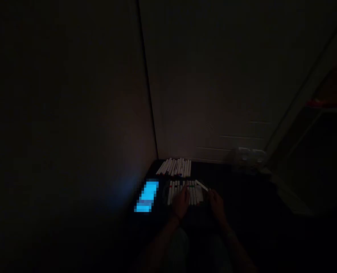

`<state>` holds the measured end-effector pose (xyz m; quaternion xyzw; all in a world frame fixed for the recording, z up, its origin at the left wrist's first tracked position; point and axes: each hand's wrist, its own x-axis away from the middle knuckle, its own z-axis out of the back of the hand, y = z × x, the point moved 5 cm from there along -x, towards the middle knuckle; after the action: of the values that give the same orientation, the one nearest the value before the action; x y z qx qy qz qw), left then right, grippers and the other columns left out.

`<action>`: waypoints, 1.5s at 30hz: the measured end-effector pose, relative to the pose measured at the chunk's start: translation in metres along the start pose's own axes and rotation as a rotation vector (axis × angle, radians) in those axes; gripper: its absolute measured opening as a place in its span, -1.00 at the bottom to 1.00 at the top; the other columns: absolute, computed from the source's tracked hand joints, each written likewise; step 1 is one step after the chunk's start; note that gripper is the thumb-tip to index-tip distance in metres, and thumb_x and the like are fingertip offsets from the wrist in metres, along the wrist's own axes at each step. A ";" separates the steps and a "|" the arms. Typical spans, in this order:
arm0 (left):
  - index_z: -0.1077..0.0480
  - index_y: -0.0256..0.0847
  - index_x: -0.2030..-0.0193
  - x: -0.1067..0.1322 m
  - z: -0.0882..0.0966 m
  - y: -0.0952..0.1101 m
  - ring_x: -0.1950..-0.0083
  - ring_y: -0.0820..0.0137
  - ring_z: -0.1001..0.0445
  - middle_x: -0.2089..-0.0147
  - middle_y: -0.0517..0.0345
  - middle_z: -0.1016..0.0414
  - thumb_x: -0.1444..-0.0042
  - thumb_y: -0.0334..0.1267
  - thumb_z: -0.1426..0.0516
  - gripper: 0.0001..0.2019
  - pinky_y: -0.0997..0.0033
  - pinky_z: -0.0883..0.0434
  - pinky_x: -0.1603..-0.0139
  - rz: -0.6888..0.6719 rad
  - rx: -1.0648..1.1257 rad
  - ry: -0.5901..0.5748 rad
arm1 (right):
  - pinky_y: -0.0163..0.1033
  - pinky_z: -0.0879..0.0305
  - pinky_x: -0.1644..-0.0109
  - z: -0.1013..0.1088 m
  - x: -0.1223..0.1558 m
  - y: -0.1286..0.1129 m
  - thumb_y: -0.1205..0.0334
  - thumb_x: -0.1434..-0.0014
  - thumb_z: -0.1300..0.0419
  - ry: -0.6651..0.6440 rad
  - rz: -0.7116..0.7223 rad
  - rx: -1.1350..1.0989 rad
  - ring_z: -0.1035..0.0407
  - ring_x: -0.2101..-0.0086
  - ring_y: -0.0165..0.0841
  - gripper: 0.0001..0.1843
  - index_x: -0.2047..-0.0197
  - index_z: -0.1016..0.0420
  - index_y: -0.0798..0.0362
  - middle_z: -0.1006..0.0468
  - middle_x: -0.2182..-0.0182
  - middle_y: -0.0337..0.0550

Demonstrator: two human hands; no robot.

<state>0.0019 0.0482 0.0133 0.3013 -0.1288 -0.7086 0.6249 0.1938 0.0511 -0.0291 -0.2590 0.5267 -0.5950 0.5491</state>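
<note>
In dim light, my right hand (216, 203) is closed on one end of a white marker (202, 185), which slants up and to the left from my fingers. My left hand (181, 201) rests over a row of white markers (193, 195) with coloured bands. Its fingers look curled, and what they hold, if anything, is hidden. The row appears to lie side by side in a clear case (164, 195), though its edges are hard to make out. Beyond it lies a second group of white markers (177, 167), several of them tilted.
A lit, pixelated screen (147, 196) lies left of the marker row on the dark surface. Clear plastic containers (249, 159) stand at the back right by the wall (208, 94). Another wall (100, 113) closes off the left side.
</note>
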 end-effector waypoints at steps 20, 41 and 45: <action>-0.34 -0.04 0.07 0.005 -0.015 0.014 0.01 0.34 -0.30 0.10 0.15 -0.42 -0.16 -0.33 0.08 -0.72 0.27 -0.20 -0.05 -0.341 -0.147 -0.044 | -0.27 -0.27 0.22 0.004 -0.004 0.008 -0.12 -0.17 0.19 0.091 -0.020 -0.066 -0.40 0.28 -0.32 -0.53 0.09 -0.26 0.04 -0.50 0.25 -0.08; -0.17 -0.03 -0.15 0.008 -0.029 0.013 -0.24 0.20 -0.10 -0.22 0.14 -0.18 -0.03 0.06 -0.02 -0.47 0.10 -0.16 -0.18 -0.574 -0.201 -0.016 | -0.34 -0.27 0.31 0.005 0.004 -0.025 -0.13 -0.11 0.08 0.025 0.037 -0.024 -0.39 0.35 -0.33 -0.49 0.19 -0.45 0.10 -0.53 0.35 -0.09; -0.20 -0.06 -0.14 0.009 -0.029 0.011 -0.22 0.20 -0.14 -0.19 0.12 -0.22 -0.04 0.04 -0.03 -0.48 0.09 -0.19 -0.16 -0.605 -0.178 0.006 | -0.35 -0.25 0.39 0.006 0.004 -0.025 -0.13 -0.11 0.07 0.042 0.029 -0.036 -0.38 0.43 -0.36 -0.51 0.18 -0.44 0.07 -0.52 0.42 -0.13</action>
<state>0.0275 0.0434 -0.0052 0.2724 0.0309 -0.8699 0.4100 0.1887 0.0412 -0.0059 -0.2487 0.5524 -0.5827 0.5417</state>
